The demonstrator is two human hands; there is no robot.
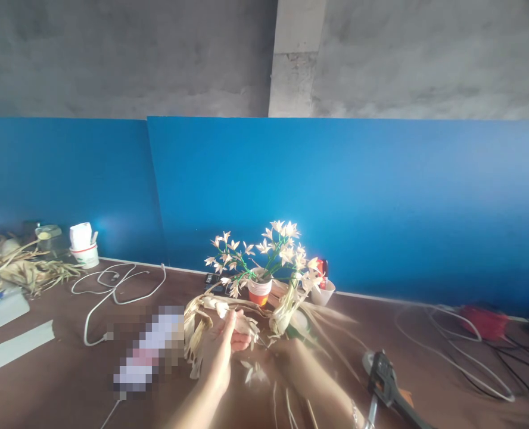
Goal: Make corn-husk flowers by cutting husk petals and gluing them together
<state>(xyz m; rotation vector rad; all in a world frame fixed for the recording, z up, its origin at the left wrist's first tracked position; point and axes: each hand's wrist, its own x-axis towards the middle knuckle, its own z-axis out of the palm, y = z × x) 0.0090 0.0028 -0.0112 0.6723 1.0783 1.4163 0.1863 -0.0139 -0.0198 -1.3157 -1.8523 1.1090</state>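
Note:
My left hand (222,351) reaches over the brown table (68,363) with its fingers closed round a strip of dried corn husk (246,325). More pale husks (197,333) hang beside and under it. My right hand (291,348) is smeared by motion next to a folded husk bundle (285,313); its fingers cannot be made out. Just behind stands a red and white cup (259,291) that holds husk flowers (273,247) on green stems.
A glue gun (387,381) lies at the right front, with white cables (452,351) and a red object (485,322) beyond. At left are a white cable (112,292), a white cup (84,253), a husk pile (27,271) and white strips (14,345). A blue panel (336,202) backs the table.

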